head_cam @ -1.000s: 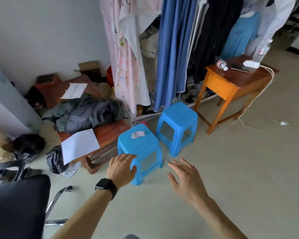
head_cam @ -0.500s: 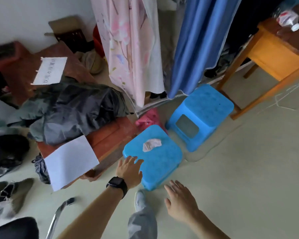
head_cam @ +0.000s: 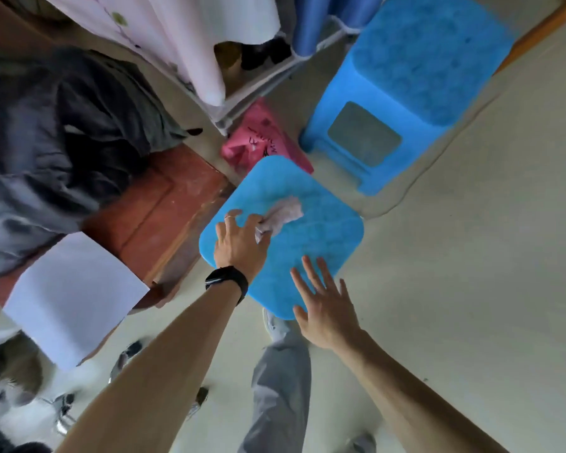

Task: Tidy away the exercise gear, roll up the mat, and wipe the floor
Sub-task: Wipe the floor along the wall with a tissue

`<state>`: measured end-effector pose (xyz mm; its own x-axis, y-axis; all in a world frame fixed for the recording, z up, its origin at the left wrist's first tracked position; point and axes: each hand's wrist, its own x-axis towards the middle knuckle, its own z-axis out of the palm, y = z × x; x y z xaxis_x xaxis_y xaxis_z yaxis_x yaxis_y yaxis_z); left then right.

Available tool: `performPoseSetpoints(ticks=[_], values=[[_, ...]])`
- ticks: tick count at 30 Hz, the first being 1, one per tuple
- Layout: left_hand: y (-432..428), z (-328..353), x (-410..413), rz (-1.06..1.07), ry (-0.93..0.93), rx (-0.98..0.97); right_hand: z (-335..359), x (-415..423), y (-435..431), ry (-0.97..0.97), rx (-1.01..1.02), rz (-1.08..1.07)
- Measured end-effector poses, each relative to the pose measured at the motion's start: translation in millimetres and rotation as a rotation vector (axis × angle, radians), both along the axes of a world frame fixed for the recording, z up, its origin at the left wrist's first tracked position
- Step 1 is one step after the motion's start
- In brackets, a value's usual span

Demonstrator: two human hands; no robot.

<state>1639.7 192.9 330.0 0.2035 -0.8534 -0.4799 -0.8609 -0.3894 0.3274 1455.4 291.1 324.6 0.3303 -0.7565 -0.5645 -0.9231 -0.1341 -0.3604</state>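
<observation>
Pale crumpled cloth (head_cam: 283,212) lies mid-frame on the blue stool (head_cam: 324,230), its lower-left end pinched by the left hand (head_cam: 241,245) fingers (head_cam: 254,220); right hand (head_cam: 325,308) fingers spread open.

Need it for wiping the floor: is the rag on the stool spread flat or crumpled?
Crumpled: the rag lies in a wrinkled lump on the near blue stool, its near end pinched by the left hand.

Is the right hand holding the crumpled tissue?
No; the right hand is open, and the left hand pinches the crumpled tissue.
</observation>
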Motion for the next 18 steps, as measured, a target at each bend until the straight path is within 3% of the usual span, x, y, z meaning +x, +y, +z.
performPoseSetpoints(ticks=[2, 5, 8, 11, 13, 18], values=[[5.2, 3.9, -10.6, 0.001, 0.107, -0.052, 16.0, -8.0, -7.8, -0.165, 0.125, -0.271], [17.7, 37.4, -52.3, -0.001, 0.307, -0.003, 60.9, -41.9, -21.6, -0.478, 0.418, -0.996], [35.5, 92.4, -126.5, 0.028, 0.498, 0.096, 111.9, -101.2, -13.3, -0.721, 0.46, -1.445], [56.9, 155.1, -217.1, -0.081, 0.675, 0.216, 170.3, -174.2, 10.8, -0.92, 0.439, -1.675], [73.4, 194.4, -279.2, -0.202, 0.728, 0.265, 209.6, -231.9, 34.1, -0.978, 0.314, -1.758], [113.6, 294.6, -442.0, -0.348, 0.839, 0.401, 307.1, -387.5, 113.8, -0.995, 0.007, -1.783]])
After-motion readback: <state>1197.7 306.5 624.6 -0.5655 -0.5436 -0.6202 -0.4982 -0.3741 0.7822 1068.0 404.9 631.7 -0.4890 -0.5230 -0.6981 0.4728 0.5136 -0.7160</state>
